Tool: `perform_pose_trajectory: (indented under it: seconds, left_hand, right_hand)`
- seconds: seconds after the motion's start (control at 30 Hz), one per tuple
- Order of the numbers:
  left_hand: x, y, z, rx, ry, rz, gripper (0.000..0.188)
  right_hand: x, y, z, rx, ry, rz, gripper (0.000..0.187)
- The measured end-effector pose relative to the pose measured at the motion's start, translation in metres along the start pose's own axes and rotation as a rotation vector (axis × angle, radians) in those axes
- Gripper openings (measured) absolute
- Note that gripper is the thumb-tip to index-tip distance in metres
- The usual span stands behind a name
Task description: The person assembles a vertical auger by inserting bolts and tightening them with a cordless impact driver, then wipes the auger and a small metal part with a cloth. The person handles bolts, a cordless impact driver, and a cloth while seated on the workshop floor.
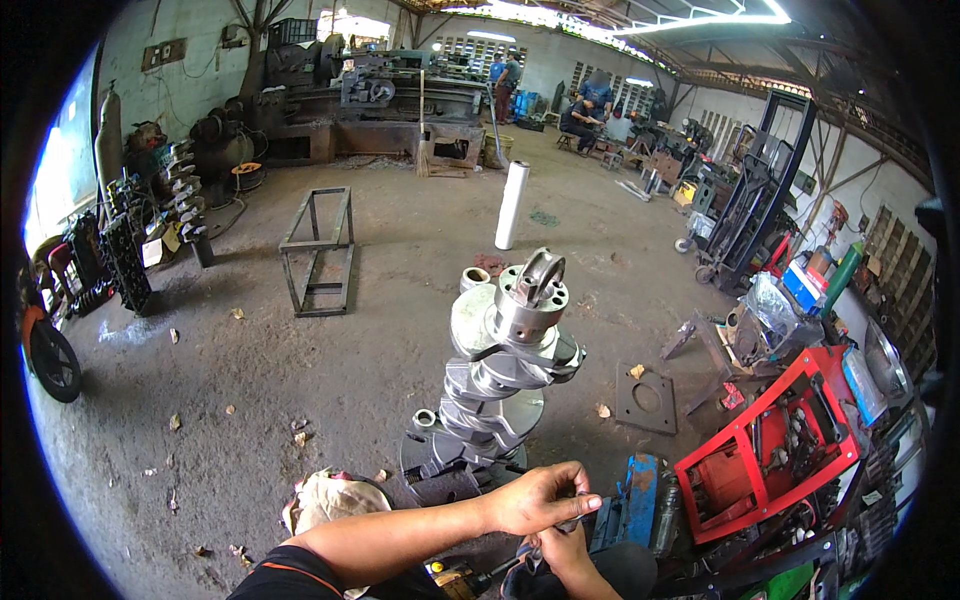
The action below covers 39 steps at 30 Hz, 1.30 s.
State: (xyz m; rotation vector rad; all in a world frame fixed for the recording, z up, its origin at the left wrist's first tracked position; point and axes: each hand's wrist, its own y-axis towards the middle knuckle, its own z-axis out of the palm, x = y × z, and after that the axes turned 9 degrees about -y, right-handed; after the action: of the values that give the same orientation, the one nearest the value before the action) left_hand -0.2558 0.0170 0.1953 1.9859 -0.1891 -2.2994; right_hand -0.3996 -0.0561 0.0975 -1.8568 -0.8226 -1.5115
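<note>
The left hand's (pixel 543 500) grip narrowed around a small, dark, mostly hidden piece (pixel 567 524) above the right hand (pixel 566 550), whose grip one could not tell, beside an upright silvery metal crankshaft (pixel 495 385) well in from the grey concrete floor's (pixel 250 390) far edge.

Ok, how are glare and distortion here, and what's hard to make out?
Head view: ceiling light and opening at left washed out; head view: dark lift leans outward, likely fisheye bend; head view: small dark thing between left hand and right hand too small to identify.
</note>
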Motion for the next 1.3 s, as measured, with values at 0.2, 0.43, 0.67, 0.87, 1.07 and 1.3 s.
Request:
perform_pose_trajectory:
  seconds: [0.2,0.43,0.67,0.87,1.07,1.3]
  left_hand:
    - [0.0,0.001,-0.004,0.061,-0.054,0.147,0.028]
    - [0.0,-0.001,-0.001,0.011,-0.012,-0.107,0.028]
    - [0.0,0.001,-0.004,0.096,-0.009,0.132,0.026]
    - [-0.002,-0.001,0.003,0.001,0.008,-0.122,0.026]
    - [-0.001,0.001,0.001,0.023,-0.038,0.204,0.024]
    - [0.005,0.0,0.003,-0.047,-0.076,-0.009,0.024]
  right_hand:
    - [0.007,-0.003,-0.001,0.042,0.009,0.077,0.011]
    - [0.008,-0.002,0.001,0.037,0.012,0.014,0.011]
    - [0.009,-0.002,0.0,0.024,0.012,0.009,0.011]
    - [0.011,-0.002,-0.001,0.026,-0.065,-0.014,0.01]
    - [0.009,-0.003,-0.001,0.027,-0.068,0.045,0.011]
    - [0.022,-0.002,0.001,0.027,0.013,-0.026,0.013]
